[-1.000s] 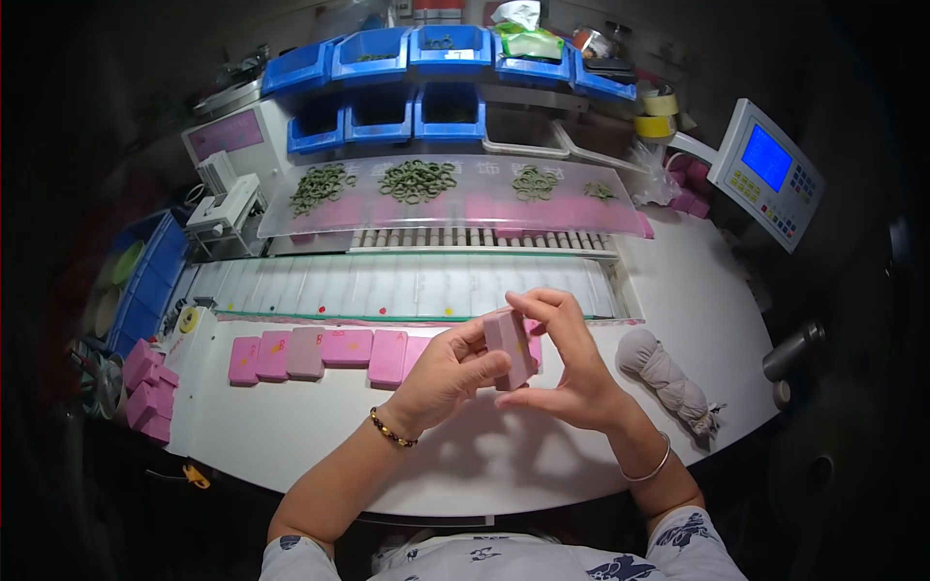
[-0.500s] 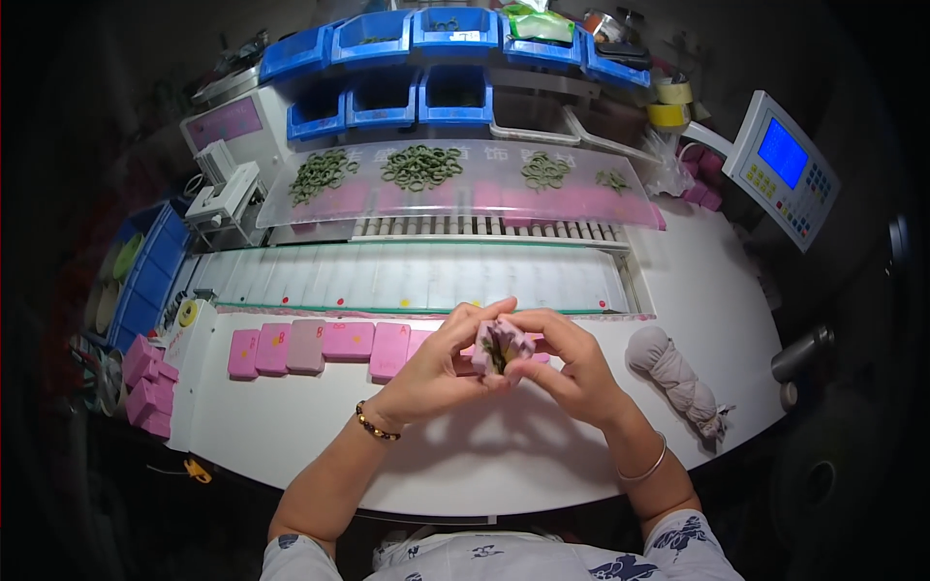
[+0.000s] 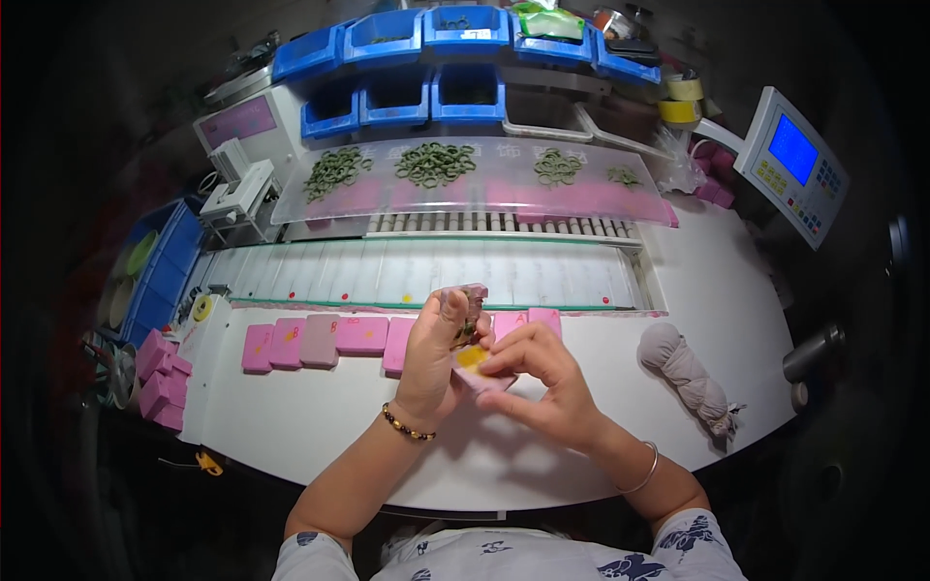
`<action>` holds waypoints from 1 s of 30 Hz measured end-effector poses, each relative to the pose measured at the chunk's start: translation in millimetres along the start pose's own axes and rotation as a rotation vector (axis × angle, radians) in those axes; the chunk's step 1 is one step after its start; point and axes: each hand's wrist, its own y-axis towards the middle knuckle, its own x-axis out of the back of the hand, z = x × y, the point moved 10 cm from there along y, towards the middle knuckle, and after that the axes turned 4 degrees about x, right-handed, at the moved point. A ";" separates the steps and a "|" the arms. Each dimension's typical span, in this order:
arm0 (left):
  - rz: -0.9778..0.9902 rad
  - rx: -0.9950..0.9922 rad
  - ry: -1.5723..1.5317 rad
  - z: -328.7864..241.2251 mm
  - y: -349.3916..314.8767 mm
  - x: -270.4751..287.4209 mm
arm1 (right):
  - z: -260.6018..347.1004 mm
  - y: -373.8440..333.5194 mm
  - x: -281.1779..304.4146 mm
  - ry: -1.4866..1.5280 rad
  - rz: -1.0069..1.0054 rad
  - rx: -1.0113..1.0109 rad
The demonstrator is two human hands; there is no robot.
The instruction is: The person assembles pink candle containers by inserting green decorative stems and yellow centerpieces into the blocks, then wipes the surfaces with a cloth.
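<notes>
Above the front of the white table, my two hands hold a pink rubber mold opened into two flaps. My left hand [image 3: 431, 360] is closed round the upper flap [image 3: 474, 291], which stands tilted, with dark green material [image 3: 467, 331] against its inner side. My right hand [image 3: 544, 383] pinches the lower flap [image 3: 472, 379], fingertips by a yellow patch on its face. Whether the flaps are still joined is hidden by my fingers. Behind my hands runs a row of pink mold blocks [image 3: 361, 335], partly covered by my left hand.
Green rings [image 3: 435, 165] lie in several piles on a clear shelf [image 3: 504, 198] beyond a row of white plates [image 3: 376, 276]. Blue bins [image 3: 468, 94] stand at the back. A cloth bundle [image 3: 686, 380] and a control panel [image 3: 792, 167] are at right, stacked pink blocks [image 3: 161, 387] at left.
The mold has been spread apart, its lower flap folded down and the yellow patch exposed. My right hand has moved down with that flap; the whole view has shifted slightly.
</notes>
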 end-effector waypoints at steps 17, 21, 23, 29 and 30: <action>-0.118 0.049 0.241 14.1 -2.1 11.7 | 45.9 0.8 1.8 -0.766 -0.101 0.393; -0.200 0.008 0.080 3.6 7.9 27.6 | 52.6 -3.6 11.0 -0.686 -0.201 0.397; -0.221 0.030 -0.064 2.1 8.2 37.2 | 58.3 -4.4 18.1 -0.658 -0.252 0.409; 0.062 0.383 0.342 25.6 -8.0 0.6 | 49.4 -14.4 43.6 -0.758 -0.403 0.403; 0.085 0.263 0.328 23.4 -10.2 -9.6 | 49.7 -14.1 43.7 -0.758 -0.403 0.404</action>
